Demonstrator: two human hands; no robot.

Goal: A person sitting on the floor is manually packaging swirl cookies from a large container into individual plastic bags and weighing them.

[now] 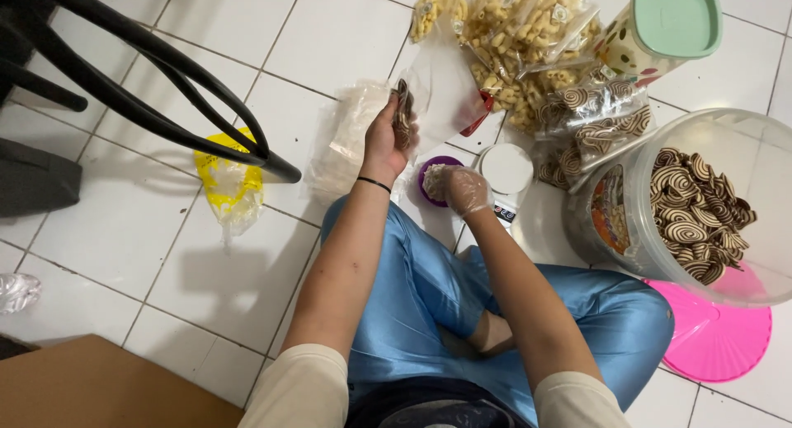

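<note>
We have one view only, from a camera worn on the head, looking steeply down past our own forearms onto the white tiled floor point(223, 255). It sits close enough that our blue-clad legs fill the bottom middle of the frame. Our left hand point(388, 135) and right hand point(462, 189) land just above centre. Beyond the right hand the view reaches a clear tub point(709, 205); beyond the left hand, black chair legs point(165, 89). No second view overlaps it.

The clear tub point(726, 147) of swirl biscuits point(697, 213) is cut off by the right edge.
</note>
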